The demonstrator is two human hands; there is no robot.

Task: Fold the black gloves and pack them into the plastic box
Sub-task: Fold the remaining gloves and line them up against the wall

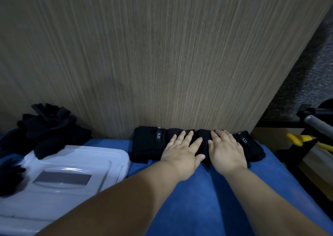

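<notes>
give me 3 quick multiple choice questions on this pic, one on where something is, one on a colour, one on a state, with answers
1. Where does the plastic box lie relative to the left hand and right hand?
A. to their left
B. to their right
C. on top of them

2. What colour is the cloth under the black gloves?
A. red
B. blue
C. white

3. How do the two hands lie?
A. both flat, fingers straight, pressing on the gloves
B. both gripping the box
C. one raised in the air

Answers:
1 A: the box sits at the left edge of the picture, while both hands are right of it.
2 B: blue cloth shows around the gloves and under the forearms.
3 A: both palms are down with straight fingers on the gloves.
</notes>
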